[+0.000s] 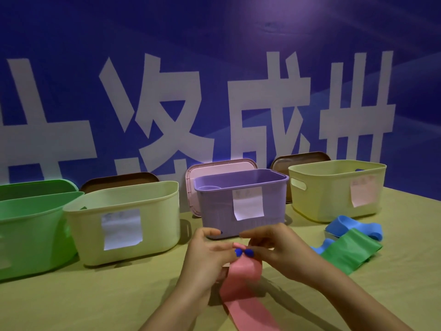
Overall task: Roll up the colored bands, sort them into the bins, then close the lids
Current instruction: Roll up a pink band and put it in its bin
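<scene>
Hands: left hand (207, 255) and right hand (274, 253) both pinching pink band (243, 278) | near: purple bin (241, 201) | tabletop (95, 299)

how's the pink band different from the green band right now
The pink band is held up off the table, pinched by the left hand and right hand; the green band lies untouched on the table. The green band overlaps a blue band. Neither is in a bin.

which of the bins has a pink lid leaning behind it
The purple bin, third from the left. The pink lid stands behind it; the yellow bins have brown lids, the green one a green lid.
</scene>
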{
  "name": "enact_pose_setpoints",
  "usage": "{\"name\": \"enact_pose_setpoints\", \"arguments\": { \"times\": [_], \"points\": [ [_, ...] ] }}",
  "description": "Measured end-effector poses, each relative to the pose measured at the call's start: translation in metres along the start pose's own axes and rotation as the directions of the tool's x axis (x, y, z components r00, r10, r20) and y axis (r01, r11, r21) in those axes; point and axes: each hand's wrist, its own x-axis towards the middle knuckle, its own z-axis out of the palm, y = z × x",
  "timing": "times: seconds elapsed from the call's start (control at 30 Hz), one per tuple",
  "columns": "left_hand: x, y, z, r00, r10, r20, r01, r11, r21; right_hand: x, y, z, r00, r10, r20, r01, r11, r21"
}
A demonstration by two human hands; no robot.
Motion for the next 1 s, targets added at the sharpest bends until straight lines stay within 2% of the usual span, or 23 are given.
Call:
{"name": "enact_pose_setpoints", "arguments": {
  "times": [0.07, 0.23, 0.37, 0.47, 0.63, 0.73, 0.87, 1.0],
  "points": [
    [0.001, -0.002, -0.001, 0.997, -0.053, 0.053, 0.055, 0.998, -0.039, 0.0, -0.001, -0.001, 1.0, -0.006, 0.02, 0.006, 1.0, -0.027],
    [-0.001, -0.003, 0.0, 0.985, -0.086, 0.151, 0.088, 0.996, -0.005, -0.002, -0.004, -0.002, 0.997, -0.028, 0.073, 0.041, 0.984, -0.173],
    [-0.001, -0.004, 0.002, 0.994, -0.05, 0.094, 0.049, 0.999, 0.008, -0.002, -0.006, -0.001, 0.998, -0.028, 0.056, 0.036, 0.988, -0.152],
    [-0.002, -0.005, 0.004, 0.997, 0.036, 0.07, -0.043, 0.994, 0.099, -0.003, -0.007, -0.001, 0.995, -0.032, 0.092, 0.045, 0.988, -0.149],
    [0.0, -0.005, 0.003, 0.989, 0.114, 0.096, -0.127, 0.981, 0.145, -0.003, -0.006, -0.004, 0.999, -0.013, 0.047, 0.015, 0.999, -0.052],
    [0.004, -0.003, -0.001, 0.984, 0.123, 0.126, -0.143, 0.976, 0.162, -0.003, -0.006, -0.005, 0.999, 0.007, 0.038, -0.01, 0.996, 0.09],
    [0.004, -0.003, -0.003, 0.958, 0.078, 0.275, -0.129, 0.977, 0.171, -0.004, -0.007, -0.008, 0.996, 0.076, 0.05, -0.089, 0.934, 0.346],
    [0.007, -0.003, -0.008, 0.963, 0.078, 0.259, -0.134, 0.969, 0.209, -0.005, -0.01, -0.01, 0.985, 0.16, 0.069, -0.173, 0.86, 0.48]
  ]
}}
